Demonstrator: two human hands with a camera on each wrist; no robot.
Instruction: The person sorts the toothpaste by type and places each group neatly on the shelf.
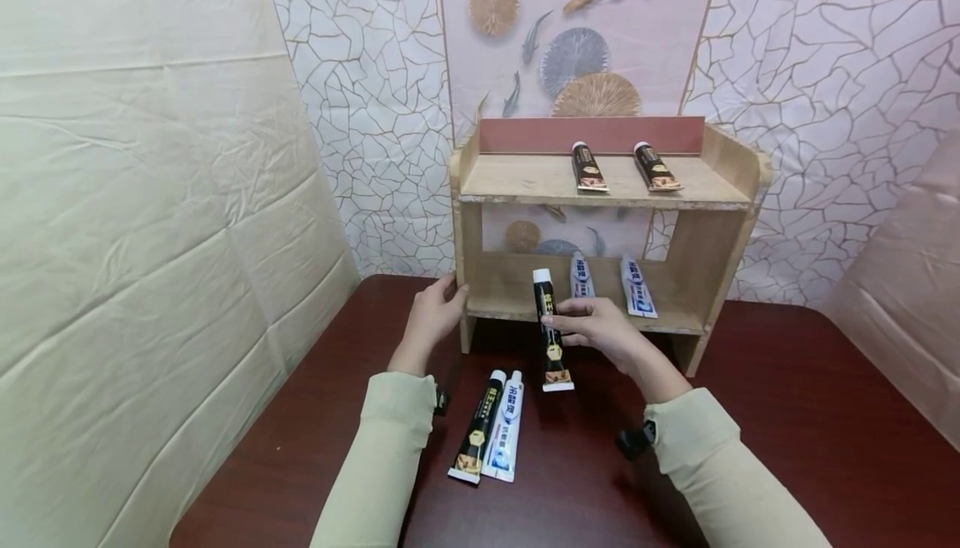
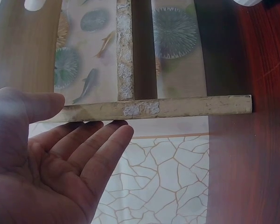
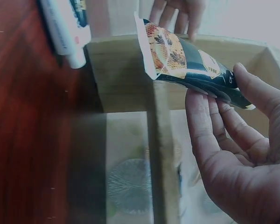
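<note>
The right hand [image 1: 606,333] hides the near end of one shelved white tube [image 1: 581,273].

The left hand [image 2: 56,163] holds a wooden side panel [image 2: 191,107] by its edge, thumb on 1 side, 4 fingers against the other. A board [image 2: 125,51] with a chipped front edge meets it. Behind are fish and round motifs [image 2: 175,32]; crackle-patterned wall covering [image 2: 163,177] shows past the fingers, and a dark red bench [image 2: 261,154] fills the right.

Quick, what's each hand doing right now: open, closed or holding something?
Left hand: holding the wooden shelf's side panel, thumb and fingers on opposite faces.
Right hand: holding a black tube, pinched between thumb and fingers.
</note>
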